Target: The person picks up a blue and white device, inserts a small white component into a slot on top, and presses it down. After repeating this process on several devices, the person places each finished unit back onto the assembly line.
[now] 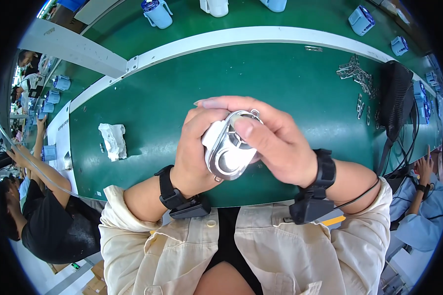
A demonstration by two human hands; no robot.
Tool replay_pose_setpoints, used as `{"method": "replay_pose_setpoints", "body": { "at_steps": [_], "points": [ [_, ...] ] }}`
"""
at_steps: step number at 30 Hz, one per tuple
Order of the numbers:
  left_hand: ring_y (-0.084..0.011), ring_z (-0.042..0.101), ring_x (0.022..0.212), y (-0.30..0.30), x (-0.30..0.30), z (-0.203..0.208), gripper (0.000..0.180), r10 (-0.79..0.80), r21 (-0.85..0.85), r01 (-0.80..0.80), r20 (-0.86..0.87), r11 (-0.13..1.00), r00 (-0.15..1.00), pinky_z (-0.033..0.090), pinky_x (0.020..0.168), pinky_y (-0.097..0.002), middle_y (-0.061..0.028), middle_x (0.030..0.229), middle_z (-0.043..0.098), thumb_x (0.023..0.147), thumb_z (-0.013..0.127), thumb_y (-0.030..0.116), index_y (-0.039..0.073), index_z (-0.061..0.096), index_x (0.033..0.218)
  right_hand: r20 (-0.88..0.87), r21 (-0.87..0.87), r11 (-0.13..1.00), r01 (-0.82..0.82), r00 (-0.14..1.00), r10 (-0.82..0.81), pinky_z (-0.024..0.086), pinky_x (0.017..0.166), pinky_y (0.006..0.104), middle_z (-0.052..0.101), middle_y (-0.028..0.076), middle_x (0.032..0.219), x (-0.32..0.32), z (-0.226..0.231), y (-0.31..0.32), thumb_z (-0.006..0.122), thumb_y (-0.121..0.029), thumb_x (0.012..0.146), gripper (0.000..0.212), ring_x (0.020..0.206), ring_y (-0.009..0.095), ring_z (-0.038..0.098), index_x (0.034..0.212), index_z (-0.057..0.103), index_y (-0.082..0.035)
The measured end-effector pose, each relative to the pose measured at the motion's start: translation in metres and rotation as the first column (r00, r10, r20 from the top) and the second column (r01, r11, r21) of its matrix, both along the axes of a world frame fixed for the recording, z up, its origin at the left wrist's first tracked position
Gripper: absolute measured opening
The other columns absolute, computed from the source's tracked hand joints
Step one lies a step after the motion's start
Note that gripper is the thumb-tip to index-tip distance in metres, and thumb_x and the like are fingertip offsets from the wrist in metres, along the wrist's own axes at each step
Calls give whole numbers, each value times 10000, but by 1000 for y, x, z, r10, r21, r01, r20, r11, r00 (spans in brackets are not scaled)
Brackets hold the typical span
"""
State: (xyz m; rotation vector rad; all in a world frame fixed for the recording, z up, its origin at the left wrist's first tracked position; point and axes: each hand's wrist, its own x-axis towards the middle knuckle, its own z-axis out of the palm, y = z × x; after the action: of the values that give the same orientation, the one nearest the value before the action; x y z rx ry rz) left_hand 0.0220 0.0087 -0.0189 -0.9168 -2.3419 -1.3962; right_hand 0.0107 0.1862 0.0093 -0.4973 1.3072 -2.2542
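Between both hands, above the near part of the green table, is a white object with a shiny silver oval top (231, 160). A small metal loop stands at its upper end. My left hand (192, 147) is wrapped round its left side. My right hand (283, 140) grips it from the right, with the thumb pressed on the silver top and fingers curled behind. The hands cover much of its body, so its exact kind cannot be told.
A crumpled white cloth (113, 141) lies at left. Small metal clips (357, 76) are heaped at right, beside a black mesh bag (395, 101) with cables. Beyond the white rail (251, 34) stand light blue jugs (157, 14). Co-workers sit on both sides.
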Motion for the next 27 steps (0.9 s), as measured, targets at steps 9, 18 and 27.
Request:
{"method": "replay_pose_setpoints", "body": {
  "at_steps": [9,18,27],
  "points": [
    [-299,406,1270,3,-3,-4,1012,151,133,-160,76,978,986,357,1056,-427,-156,1338,348,646,882,143,35,205,1391,133,64,998,-5,991,-4,514,892,324,608,94,1173,-42,12,-8,483,-301,997,388,1069,177,605,1272,520,-32],
    [-325,355,1316,-7,-5,1,1030,199,128,-195,-18,972,980,280,1119,-466,-178,1390,281,675,867,194,16,167,1409,-644,691,318,649,753,-136,456,699,267,654,55,831,-190,48,96,552,-346,952,364,766,139,578,975,679,-6],
    [-326,366,1310,-5,-10,-1,981,184,80,-183,-2,980,983,301,1112,-461,-190,1385,291,716,837,189,1,166,1407,-630,576,166,800,564,-533,500,739,359,694,125,864,-257,11,168,565,-401,930,424,809,247,646,1050,697,-17]
  ]
}}
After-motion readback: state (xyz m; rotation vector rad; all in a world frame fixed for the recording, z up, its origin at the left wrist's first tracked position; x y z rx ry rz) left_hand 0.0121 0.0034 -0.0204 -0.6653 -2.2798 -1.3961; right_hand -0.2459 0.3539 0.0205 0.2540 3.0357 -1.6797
